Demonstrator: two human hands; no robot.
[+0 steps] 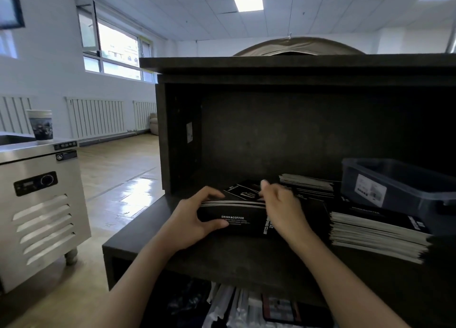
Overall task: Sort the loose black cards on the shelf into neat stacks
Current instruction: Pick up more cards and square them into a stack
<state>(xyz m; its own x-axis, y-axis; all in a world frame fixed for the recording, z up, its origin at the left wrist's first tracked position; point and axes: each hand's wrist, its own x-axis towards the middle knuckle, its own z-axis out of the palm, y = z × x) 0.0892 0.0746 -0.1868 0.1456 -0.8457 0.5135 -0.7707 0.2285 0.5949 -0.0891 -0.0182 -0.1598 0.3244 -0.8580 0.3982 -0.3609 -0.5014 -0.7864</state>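
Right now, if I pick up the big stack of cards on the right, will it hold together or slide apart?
Likely to slide: the stack has ragged, stepped edges, so it looks loose, not bound. Probably heavy for its size, since it is many layers deep. Thick as it is, it should feel stiff, not floppy.

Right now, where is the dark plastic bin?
In the head view, the bin sits on the shelf at the far right, just behind the tall card stack and to the right of the right hand.
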